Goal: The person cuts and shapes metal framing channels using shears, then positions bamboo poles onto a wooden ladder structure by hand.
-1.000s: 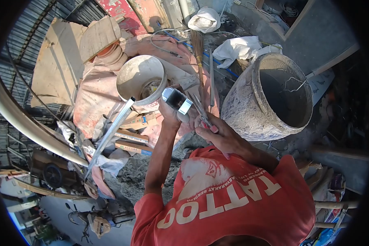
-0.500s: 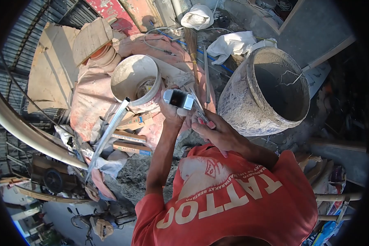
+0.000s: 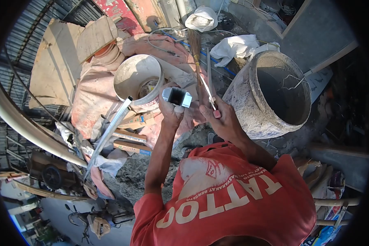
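My left hand [image 3: 171, 111] is closed around a shiny metal channel [image 3: 187, 99], whose hollow dark end faces up at me. To its right, my right hand [image 3: 226, 123] grips a pair of tin snips [image 3: 209, 91] with red handles. The snips' blades point up and slightly left, apart from the channel. Below my left hand's level, to the left, a long metal profile [image 3: 110, 133] leans at a slant. Part of the snips' handles is hidden in my right palm.
A whitish bucket [image 3: 160, 78] stands ahead on a dusty pink sheet [image 3: 88, 104]. To the right is a large cement-caked tub [image 3: 242, 92] with a wire in it. A broom [image 3: 195, 45], a white sack [image 3: 233, 47] and cardboard boxes [image 3: 129, 147] lie around.
My right hand has moved right and slightly up with the snips, away from the channel's end. The snips' blades now point more upright. My left hand still holds the channel in nearly the same place.
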The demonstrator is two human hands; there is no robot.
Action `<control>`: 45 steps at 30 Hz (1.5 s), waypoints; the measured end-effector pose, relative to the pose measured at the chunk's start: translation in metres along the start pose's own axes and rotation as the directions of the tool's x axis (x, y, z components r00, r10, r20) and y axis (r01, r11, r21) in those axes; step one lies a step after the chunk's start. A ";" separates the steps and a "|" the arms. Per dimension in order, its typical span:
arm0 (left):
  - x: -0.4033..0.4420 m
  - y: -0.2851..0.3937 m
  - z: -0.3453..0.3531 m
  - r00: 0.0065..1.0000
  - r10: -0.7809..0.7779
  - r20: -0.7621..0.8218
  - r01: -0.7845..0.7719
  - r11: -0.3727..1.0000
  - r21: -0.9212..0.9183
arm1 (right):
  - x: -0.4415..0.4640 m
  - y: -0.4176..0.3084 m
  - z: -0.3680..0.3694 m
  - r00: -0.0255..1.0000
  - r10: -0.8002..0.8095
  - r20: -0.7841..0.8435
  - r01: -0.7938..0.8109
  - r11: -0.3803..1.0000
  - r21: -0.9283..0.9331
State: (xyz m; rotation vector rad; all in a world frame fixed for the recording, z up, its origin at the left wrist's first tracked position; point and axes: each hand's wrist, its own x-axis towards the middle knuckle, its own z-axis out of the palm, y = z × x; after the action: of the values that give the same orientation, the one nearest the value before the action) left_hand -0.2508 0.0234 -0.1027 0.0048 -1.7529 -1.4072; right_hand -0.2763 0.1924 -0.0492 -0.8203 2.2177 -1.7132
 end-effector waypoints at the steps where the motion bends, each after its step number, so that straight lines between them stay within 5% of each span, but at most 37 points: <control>1: 0.005 0.003 0.000 1.000 0.004 0.000 -0.004 1.000 0.001 | 0.003 -0.002 -0.004 1.000 -0.004 0.000 0.004 1.000 0.001; 3: 0.017 0.017 0.000 0.999 0.026 0.025 -0.026 1.000 -0.008 | 0.004 -0.008 -0.012 0.987 0.146 0.067 -0.154 0.981 0.121; 4: 0.018 0.028 0.004 0.996 -0.089 0.003 0.089 0.991 -0.101 | 0.003 -0.005 -0.009 0.992 0.116 0.059 -0.122 0.987 0.106; 8: 0.004 0.005 -0.002 0.995 -0.085 0.044 0.088 0.993 -0.084 | 0.000 0.006 0.005 0.988 0.037 0.152 -0.056 0.991 0.120; 10: 0.004 0.011 0.012 0.979 0.072 -0.193 -0.057 0.995 0.081 | 0.001 0.009 0.015 0.991 0.004 0.132 -0.023 0.989 0.147; 11: 0.003 0.011 0.008 0.980 0.069 -0.189 -0.055 0.995 0.079 | 0.002 0.007 0.019 0.993 -0.030 0.112 0.011 0.986 0.169; 13: -0.001 0.010 -0.001 0.995 -0.041 0.092 0.008 0.942 0.336 | 0.002 -0.005 0.017 0.990 0.002 0.142 -0.035 0.972 0.233; 24: -0.006 0.022 0.014 0.991 -0.121 -0.052 0.128 0.976 0.176 | 0.002 -0.024 0.009 0.906 0.227 0.357 -0.337 0.897 0.286; 26: -0.005 0.019 0.010 0.998 0.025 0.061 -0.040 0.961 0.273 | 0.003 -0.019 0.011 0.935 0.170 0.311 -0.266 0.918 0.296; 30: -0.006 0.016 0.011 0.989 -0.135 0.057 0.121 0.970 0.211 | 0.004 -0.013 0.012 0.954 0.119 0.276 -0.213 0.916 0.341; 35: 0.001 0.012 0.011 0.984 0.170 0.061 -0.180 0.940 0.290 | 0.005 -0.007 0.016 0.954 0.151 0.260 -0.230 0.923 0.309; 37: -0.001 0.007 0.008 0.989 0.128 0.071 -0.142 0.956 0.258 | 0.004 -0.004 0.019 0.949 0.166 0.268 -0.249 0.916 0.313; 39: 0.002 0.004 -0.001 0.992 0.095 0.078 -0.111 0.965 0.237 | 0.007 -0.005 0.026 0.991 0.062 0.121 -0.092 0.963 0.254; 40: 0.006 0.004 -0.006 0.991 0.116 0.065 -0.128 0.965 0.229 | 0.006 -0.010 0.016 0.902 0.314 0.295 -0.409 0.840 0.357; 43: 0.032 0.038 -0.020 0.999 -0.008 0.038 0.005 0.996 0.088 | 0.015 0.023 0.013 0.914 0.243 0.325 -0.402 0.434 0.807; 45: 0.046 0.047 -0.030 0.996 0.043 0.081 -0.036 0.996 -0.085 | 0.021 0.009 0.004 0.971 0.180 0.156 -0.238 0.742 0.626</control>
State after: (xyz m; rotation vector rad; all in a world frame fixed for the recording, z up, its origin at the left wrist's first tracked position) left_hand -0.2390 -0.0061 -0.0377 -0.1340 -1.7500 -1.4693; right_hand -0.2946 0.1792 -0.0557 -0.4332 1.4141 -2.0662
